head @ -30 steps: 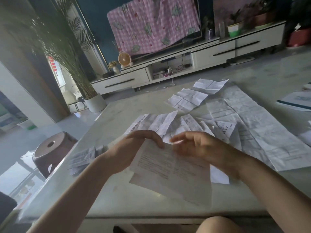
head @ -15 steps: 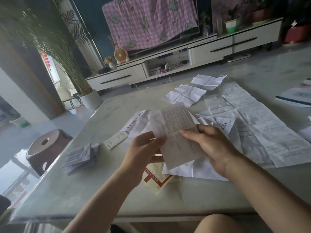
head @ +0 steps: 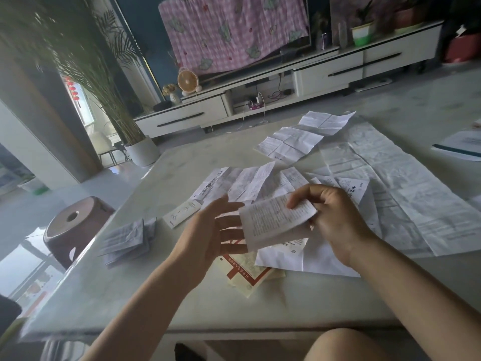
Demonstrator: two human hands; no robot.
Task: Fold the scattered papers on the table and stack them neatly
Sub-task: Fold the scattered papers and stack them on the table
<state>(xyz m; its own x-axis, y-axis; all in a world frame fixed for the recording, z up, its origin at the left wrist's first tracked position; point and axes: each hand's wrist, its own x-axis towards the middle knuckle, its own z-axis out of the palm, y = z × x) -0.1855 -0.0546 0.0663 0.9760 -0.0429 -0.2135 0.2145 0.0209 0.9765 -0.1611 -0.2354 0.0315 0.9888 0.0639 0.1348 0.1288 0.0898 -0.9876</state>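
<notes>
Head camera, looking down: the right hand (head: 335,217) pinches a folded white sheet of densely printed paper (head: 273,222) at its right edge. The thumb is on top and the fingers curl beneath, holding it up off the pale marble table (head: 130,295). The left hand (head: 216,235) is spread wide, fingers straight and apart, tips at the sheet's left edge. Whether they touch it, I cannot tell. The print on the held sheet is too small to read.

Right under the grip lies a flat white sheet (head: 286,261). Just left of that, below the left hand, is a cream leaflet with a red band (head: 250,272); its white characters are not legible. Just beyond the right hand's knuckles is a white slip with bold black Chinese characters (head: 356,190), the first reading 小. Right of the grip spreads a large creased white sheet of fine print (head: 403,199).

Well left of the grip, a stack of folded grey-white papers (head: 127,238) sits near the table's edge. Between it and the left hand lies a narrow white box (head: 182,213), its markings unreadable.

Now containers: far beyond and left of the grip, a round white plant pot (head: 143,152) on the floor holds a tall feathery green palm (head: 91,74). Far beyond and right, on the low white cabinet (head: 325,71), a white-and-green pot (head: 361,35) holds a small dark plant.
</notes>
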